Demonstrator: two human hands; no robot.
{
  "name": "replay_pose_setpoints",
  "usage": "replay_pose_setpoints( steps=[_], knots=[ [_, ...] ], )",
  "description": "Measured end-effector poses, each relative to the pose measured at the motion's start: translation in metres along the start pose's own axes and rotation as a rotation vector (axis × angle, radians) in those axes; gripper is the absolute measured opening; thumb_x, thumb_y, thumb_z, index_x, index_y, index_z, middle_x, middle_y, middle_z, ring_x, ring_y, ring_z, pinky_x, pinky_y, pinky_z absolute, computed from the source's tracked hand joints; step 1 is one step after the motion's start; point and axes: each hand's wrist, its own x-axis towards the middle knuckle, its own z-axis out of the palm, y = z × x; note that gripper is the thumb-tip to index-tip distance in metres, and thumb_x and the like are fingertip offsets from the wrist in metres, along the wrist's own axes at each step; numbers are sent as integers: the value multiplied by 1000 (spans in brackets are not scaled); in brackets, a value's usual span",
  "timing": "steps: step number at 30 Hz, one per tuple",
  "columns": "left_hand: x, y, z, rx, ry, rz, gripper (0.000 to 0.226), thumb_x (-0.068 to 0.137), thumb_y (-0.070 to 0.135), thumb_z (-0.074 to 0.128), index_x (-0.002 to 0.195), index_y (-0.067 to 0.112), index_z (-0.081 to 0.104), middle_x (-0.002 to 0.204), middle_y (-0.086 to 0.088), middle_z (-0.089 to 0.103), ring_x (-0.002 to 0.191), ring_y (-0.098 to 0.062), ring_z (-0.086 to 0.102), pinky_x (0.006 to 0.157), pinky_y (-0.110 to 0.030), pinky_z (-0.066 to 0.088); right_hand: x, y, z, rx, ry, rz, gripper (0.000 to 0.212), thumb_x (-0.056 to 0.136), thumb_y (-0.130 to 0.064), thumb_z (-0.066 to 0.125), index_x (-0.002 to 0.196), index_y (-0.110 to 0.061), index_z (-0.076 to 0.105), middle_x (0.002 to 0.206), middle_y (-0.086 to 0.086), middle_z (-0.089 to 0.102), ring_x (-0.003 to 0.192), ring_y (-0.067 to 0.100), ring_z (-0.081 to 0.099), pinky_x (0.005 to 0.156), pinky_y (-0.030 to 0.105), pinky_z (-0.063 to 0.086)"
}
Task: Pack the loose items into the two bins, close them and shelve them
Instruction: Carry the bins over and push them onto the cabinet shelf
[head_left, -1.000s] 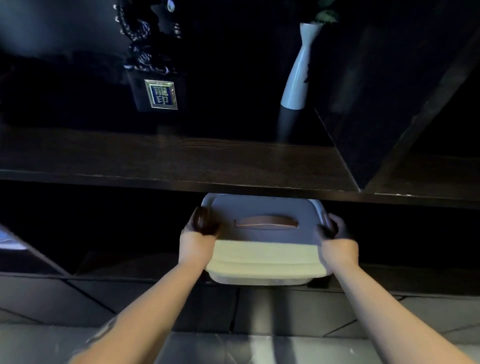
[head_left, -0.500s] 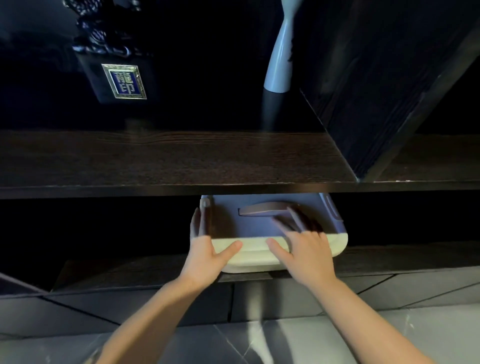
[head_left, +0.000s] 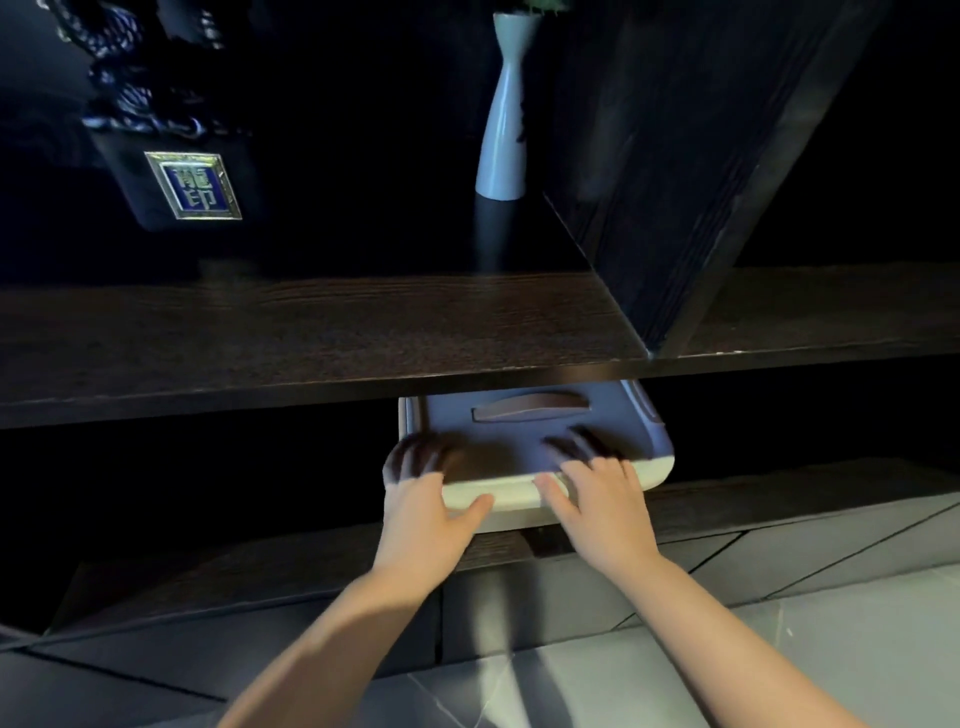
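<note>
A closed bin with a cream body and a grey lid sits on the bottom shelf of a dark wooden shelving unit, its back half hidden under the shelf board above. A brown handle lies flat in the lid. My left hand rests on the bin's front left corner, fingers spread over the lid and thumb against the front wall. My right hand lies on the lid's front right part, fingers straight, thumb on the front wall. Only one bin is in view.
The upper shelf board juts out just above the bin. On it stand a white slim vase and a dark ornament with a blue and gold plaque. A dark upright panel divides the shelf. Grey floor tiles lie below.
The bin has slid deeper under the upper shelf. Both hands left its sides a second ago and now lie flat on the lid's front edge.
</note>
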Motion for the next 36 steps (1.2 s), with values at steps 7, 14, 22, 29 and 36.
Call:
replay_pose_setpoints(
  steps=[7, 14, 22, 29, 36],
  knots=[
    [-4, 42, -1, -186, -198, 156, 37, 81, 31, 67, 117, 31, 61, 109, 8, 63, 106, -13, 55, 95, -31, 42, -35, 21, -26, 116, 63, 67, 41, 89, -38, 61, 128, -25, 60, 130, -3, 56, 126, 18, 46, 101, 32, 36],
    [4, 135, 57, -181, -384, 437, 32, 79, 27, 69, 111, 27, 64, 114, 7, 59, 109, -17, 52, 95, -32, 40, -119, 93, -75, 18, 152, 444, 42, 92, -43, 54, 132, -29, 56, 139, -6, 51, 129, 17, 42, 104, 33, 35],
    [-68, 305, 163, -193, -674, 716, 33, 83, 38, 63, 116, 34, 60, 121, 14, 54, 116, -10, 46, 99, -25, 33, -259, 222, -150, -56, 269, 871, 47, 91, -43, 51, 136, -32, 49, 140, -6, 47, 130, 17, 39, 105, 31, 29],
    [-145, 462, 257, -295, -789, 818, 33, 82, 34, 64, 115, 31, 61, 121, 10, 56, 117, -13, 48, 98, -30, 38, -367, 341, -211, -112, 289, 1080, 51, 90, -44, 50, 139, -32, 45, 143, -5, 44, 131, 17, 38, 104, 31, 30],
    [-185, 586, 324, -298, -859, 934, 30, 83, 33, 64, 113, 31, 62, 120, 10, 57, 114, -13, 49, 96, -30, 39, -426, 429, -266, -122, 287, 1221, 51, 92, -44, 48, 141, -32, 42, 145, -7, 42, 131, 16, 37, 106, 31, 29]
  ],
)
